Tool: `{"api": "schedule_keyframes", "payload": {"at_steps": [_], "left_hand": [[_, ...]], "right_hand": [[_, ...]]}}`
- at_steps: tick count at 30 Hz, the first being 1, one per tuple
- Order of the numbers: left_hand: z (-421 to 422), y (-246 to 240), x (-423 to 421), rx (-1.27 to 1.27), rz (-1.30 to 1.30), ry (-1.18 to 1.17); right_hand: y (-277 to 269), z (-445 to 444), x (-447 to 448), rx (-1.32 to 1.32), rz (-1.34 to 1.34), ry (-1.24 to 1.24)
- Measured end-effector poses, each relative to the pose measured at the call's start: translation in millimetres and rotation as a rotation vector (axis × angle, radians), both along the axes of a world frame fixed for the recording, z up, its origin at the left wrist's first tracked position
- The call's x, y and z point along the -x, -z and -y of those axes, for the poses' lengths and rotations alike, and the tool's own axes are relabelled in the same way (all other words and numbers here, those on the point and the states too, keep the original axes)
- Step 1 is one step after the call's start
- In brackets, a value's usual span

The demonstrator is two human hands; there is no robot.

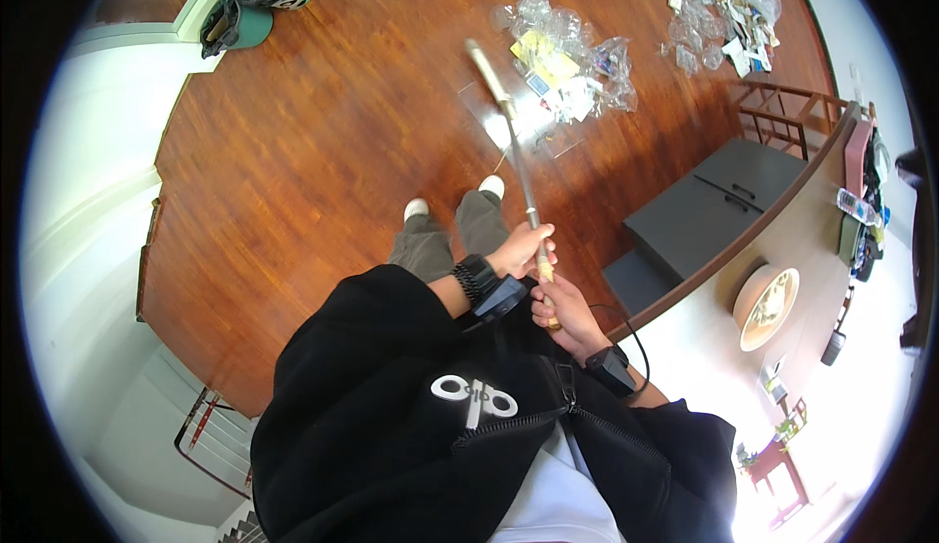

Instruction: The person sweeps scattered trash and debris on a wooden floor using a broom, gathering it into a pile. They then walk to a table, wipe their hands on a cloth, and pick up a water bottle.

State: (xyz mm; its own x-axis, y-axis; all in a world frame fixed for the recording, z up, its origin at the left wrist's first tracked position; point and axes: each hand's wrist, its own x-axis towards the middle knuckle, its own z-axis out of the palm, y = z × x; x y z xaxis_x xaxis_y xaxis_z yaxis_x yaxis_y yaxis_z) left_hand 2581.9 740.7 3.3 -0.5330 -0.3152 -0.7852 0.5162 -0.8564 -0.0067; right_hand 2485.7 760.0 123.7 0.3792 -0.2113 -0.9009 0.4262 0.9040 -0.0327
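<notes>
A long-handled floor tool [521, 165] extends from my hands toward the litter, with a grey pole and a pale, narrow head. Whether it is a broom or a mop, I cannot tell. My left hand [522, 249] wraps around the pole just above its tan grip. Lower down, my right hand [568, 312] holds the tan end close to my jacket. The head points at a spot just left of a pile of clear plastic containers and scraps [568, 59] on the wood floor [308, 176]. Yellow and white paper lies in that pile.
Another litter pile [704, 15] lies at the upper right. Two green bins [257, 26] with black liners stand by the left wall. To my right are a dark cabinet [715, 202], a wooden stool [788, 114] and a counter [682, 330] bearing a bowl [744, 315] and a plastic bottle [857, 207].
</notes>
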Motion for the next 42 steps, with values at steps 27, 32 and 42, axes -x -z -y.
{"api": "schedule_keyframes", "payload": {"at_steps": [27, 32, 42], "left_hand": [[-17.5, 70.5, 59.8, 0.002, 0.024, 0.382], [11.6, 93.7, 77.6, 0.022, -0.005, 0.321], [13.1, -36.9, 13.7, 0.029, -0.017, 0.21]], "right_hand": [[51.5, -25.6, 22.9, -0.147, -0.194, 0.386], [72.6, -9.5, 37.3, 0.034, -0.282, 0.285], [-14.5, -6.4, 45.7, -0.095, 0.491, 0.43]]}}
